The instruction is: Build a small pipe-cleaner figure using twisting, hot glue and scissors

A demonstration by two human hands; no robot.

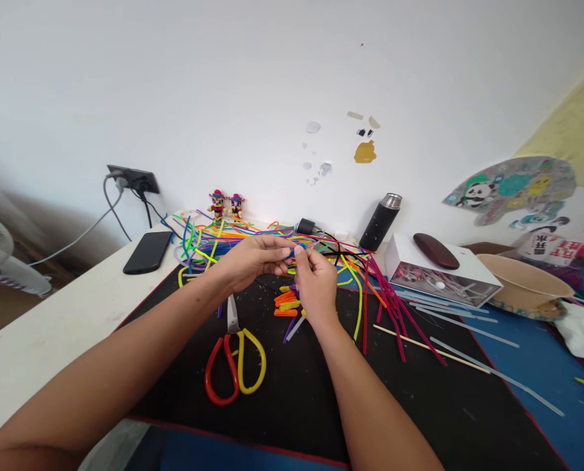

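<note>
My left hand (260,260) and my right hand (315,281) meet above the black mat (292,392). Between their fingertips they pinch a small blue piece (292,254), which looks like pipe cleaner; most of it is hidden by the fingers. Just below my hands lie short folded orange and yellow pipe cleaner pieces (286,305). Scissors (234,356) with one red and one yellow handle rest on the mat below my left hand. A tangle of colourful pipe cleaners (213,245) spreads out behind both hands.
Left of the mat is a phone (147,252). Two small figures (217,204) stand against the wall. To the right are a black flask (381,221), a white box (439,271) with a brown case (436,251) on top, a wooden stick (432,348), translucent sticks (497,377) and a beige bowl (525,278).
</note>
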